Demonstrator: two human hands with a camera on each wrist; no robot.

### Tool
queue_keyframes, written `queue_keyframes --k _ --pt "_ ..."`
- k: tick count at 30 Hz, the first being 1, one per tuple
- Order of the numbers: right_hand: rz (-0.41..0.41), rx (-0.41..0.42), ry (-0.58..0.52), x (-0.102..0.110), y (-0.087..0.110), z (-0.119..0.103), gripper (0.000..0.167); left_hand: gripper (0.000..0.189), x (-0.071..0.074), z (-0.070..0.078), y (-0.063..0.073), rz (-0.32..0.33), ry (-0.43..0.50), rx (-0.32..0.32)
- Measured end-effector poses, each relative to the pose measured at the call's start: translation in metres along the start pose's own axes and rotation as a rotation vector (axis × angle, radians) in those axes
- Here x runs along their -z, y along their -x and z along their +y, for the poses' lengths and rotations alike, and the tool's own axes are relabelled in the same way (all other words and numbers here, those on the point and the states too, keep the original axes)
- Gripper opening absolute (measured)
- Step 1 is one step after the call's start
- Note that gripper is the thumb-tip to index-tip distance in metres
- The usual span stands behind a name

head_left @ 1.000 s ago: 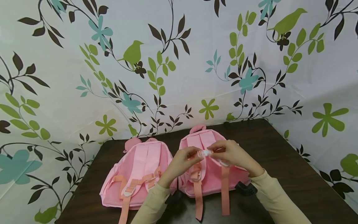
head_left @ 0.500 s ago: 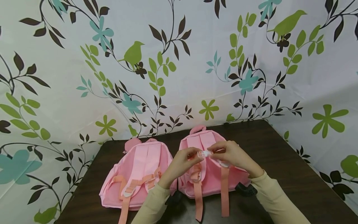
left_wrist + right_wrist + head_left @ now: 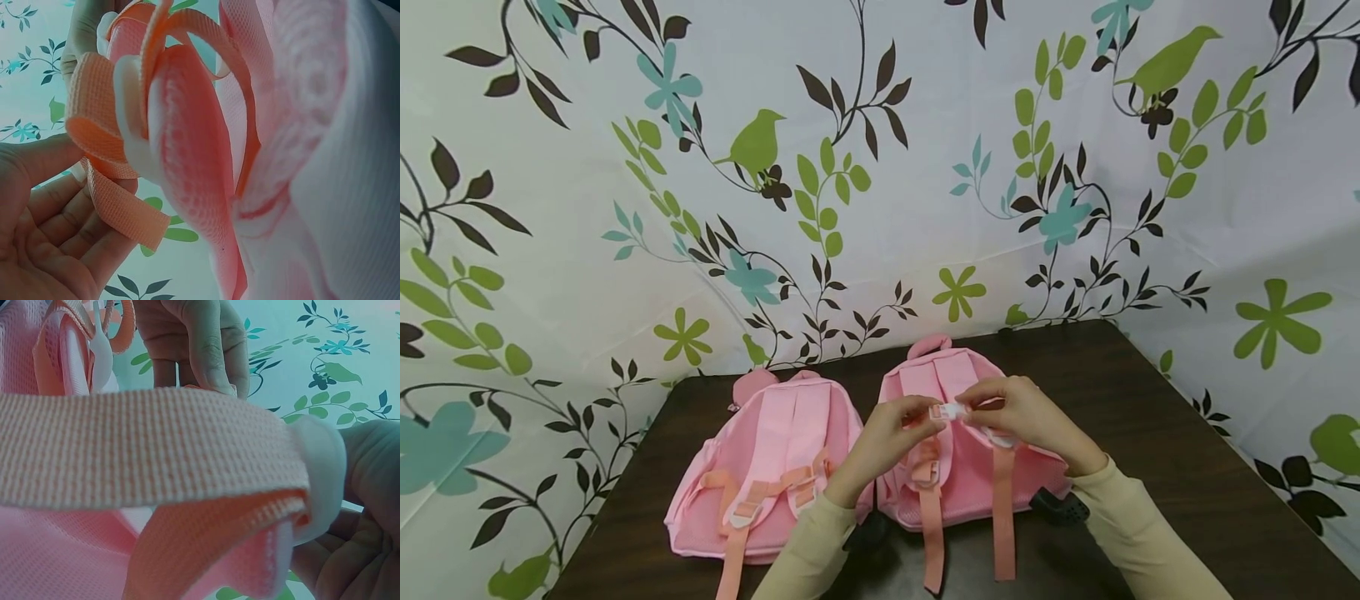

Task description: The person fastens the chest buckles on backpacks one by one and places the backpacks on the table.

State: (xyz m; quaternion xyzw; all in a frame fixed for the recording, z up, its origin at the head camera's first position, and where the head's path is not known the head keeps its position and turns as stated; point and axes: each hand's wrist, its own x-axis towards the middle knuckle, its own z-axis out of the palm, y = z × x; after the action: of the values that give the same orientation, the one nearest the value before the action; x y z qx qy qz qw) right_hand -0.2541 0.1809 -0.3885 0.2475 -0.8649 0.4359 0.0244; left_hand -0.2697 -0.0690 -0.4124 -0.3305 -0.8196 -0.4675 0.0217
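In the head view, a white plastic side-release buckle point(image 3: 947, 412) is held over the upper back of the right pink backpack point(image 3: 925, 382). My left hand point(image 3: 883, 437) pinches its left end between thumb and fingers. From the other side, my right hand point(image 3: 1022, 410) pinches the right end. A looped coral webbing strap point(image 3: 94, 106) lies across the left fingers in the left wrist view, beside a white strap adjuster point(image 3: 132, 119). Wide coral webbing point(image 3: 150, 450) fills the right wrist view, running through another white adjuster point(image 3: 324, 478) and hiding the buckle there.
A second pink backpack point(image 3: 793, 417) lies to the left, coral straps draped over it. Two strap tails point(image 3: 1004, 517) hang from the right backpack onto the dark wooden table point(image 3: 1142, 417). Behind stands a white cloth point(image 3: 880, 217) patterned with leaves and birds.
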Motion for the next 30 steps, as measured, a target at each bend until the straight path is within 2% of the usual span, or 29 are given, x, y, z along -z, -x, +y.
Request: queue_keyframes --k 18,30 --pt "-0.003 -0.014 0.002 -0.0044 -0.0010 0.0000 0.031 0.027 -0.0023 -0.0025 0.0020 0.024 -0.035 -0.005" --pt "-0.023 0.014 0.000 -0.0050 -0.0011 0.0015 0.031 0.026 -0.0007 -0.0036 0.0020 -0.016 -0.004 0.005"
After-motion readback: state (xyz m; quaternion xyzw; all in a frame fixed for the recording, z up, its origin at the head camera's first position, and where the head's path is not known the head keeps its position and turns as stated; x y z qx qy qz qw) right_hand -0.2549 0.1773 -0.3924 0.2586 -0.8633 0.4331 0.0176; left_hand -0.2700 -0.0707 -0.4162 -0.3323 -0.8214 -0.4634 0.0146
